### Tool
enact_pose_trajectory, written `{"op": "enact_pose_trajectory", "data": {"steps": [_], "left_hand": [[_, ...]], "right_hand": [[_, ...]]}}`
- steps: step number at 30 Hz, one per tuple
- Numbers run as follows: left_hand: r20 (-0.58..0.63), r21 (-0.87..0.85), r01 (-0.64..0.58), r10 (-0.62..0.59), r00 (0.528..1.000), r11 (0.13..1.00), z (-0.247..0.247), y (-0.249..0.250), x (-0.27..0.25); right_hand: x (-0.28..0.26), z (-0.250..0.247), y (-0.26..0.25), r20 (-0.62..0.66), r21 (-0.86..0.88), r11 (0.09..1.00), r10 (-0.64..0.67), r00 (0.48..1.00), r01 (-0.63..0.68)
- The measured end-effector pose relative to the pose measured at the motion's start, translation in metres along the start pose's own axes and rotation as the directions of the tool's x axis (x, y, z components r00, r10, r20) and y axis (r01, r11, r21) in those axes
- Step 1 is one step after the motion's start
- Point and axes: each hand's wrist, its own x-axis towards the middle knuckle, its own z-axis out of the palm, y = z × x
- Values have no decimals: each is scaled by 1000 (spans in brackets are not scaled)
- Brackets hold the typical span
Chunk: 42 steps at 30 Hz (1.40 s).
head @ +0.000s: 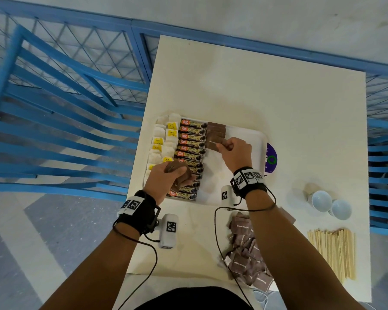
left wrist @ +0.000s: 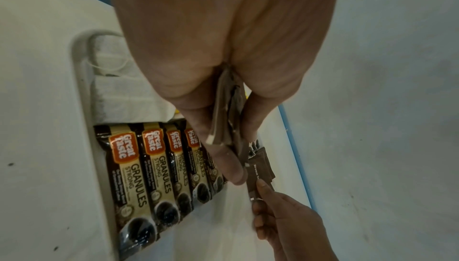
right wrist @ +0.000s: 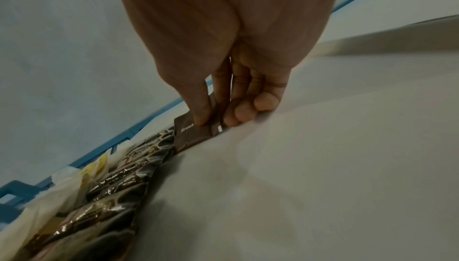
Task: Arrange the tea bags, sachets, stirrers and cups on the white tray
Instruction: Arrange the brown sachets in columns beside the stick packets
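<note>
The white tray [head: 253,139] holds tea bags [head: 164,142] at its left edge and a column of coffee granule sachets [head: 192,151] beside them. A short column of brown sugar sachets [head: 216,130] starts at the tray's far middle. My right hand [head: 227,148] pinches one brown sugar sachet [right wrist: 193,133] by its end and holds it down on the tray at the foot of that column. My left hand [head: 175,173] hovers over the coffee sachets and grips a stack of brown sugar sachets [left wrist: 227,120] between thumb and fingers.
A loose pile of brown sugar sachets [head: 246,253] lies near the table's front edge. Wooden stirrers [head: 332,251] lie at the right front. Two white cups [head: 329,204] lie on their sides right of the tray. A purple disc [head: 271,158] pokes out beyond the tray's right edge.
</note>
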Motion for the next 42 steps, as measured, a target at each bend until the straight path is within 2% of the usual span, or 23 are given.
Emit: {"op": "enact_pose_trajectory", "data": {"steps": [5, 13, 21, 23, 25, 26, 28, 30, 32, 35, 39, 42], "left_hand": [[-7, -4, -2, 2, 1000, 1000, -1, 1, -1], [14, -23, -2, 2, 1000, 1000, -1, -1, -2], [14, -19, 9, -8, 1000, 1000, -2, -2, -1], [-13, 39, -11, 12, 1000, 999, -1, 1, -2], [-49, 169, -45, 54, 997, 985, 0, 3, -4], [-56, 221, -56, 70, 996, 974, 1, 4, -4], [-55, 269, -66, 83, 995, 961, 2, 4, -2], [-50, 288, -79, 97, 994, 955, 4, 4, -1], [-55, 295, -89, 110, 992, 951, 7, 3, -1], [-61, 244, -74, 92, 994, 967, 11, 5, -2], [-82, 204, -35, 52, 995, 978, 12, 5, -3], [-101, 194, -21, 41, 994, 981, 13, 4, -4]], "right_hand": [[1, -3, -3, -14, 6, 999, 38, 999, -38], [0, -3, -4, -33, 67, 997, 32, 999, -29], [-7, -7, -6, -47, 46, 998, 54, 997, -52], [-13, -8, -6, -53, 38, 995, 90, 995, -88], [-22, -8, -9, -48, 72, 996, 59, 997, -55], [-28, -8, -13, -19, 100, 995, 20, 1000, -18], [-39, -7, -24, 132, 156, 986, -86, 988, 65], [-49, -4, -34, 320, 198, 974, -169, 932, 109], [-56, -2, -41, 416, 282, 957, -188, 890, 71], [-60, -3, -44, 420, 396, 918, -162, 893, -20], [-62, -2, -45, 363, 391, 920, -170, 916, 16], [-65, -1, -46, 378, 385, 923, -168, 910, 10]]}}
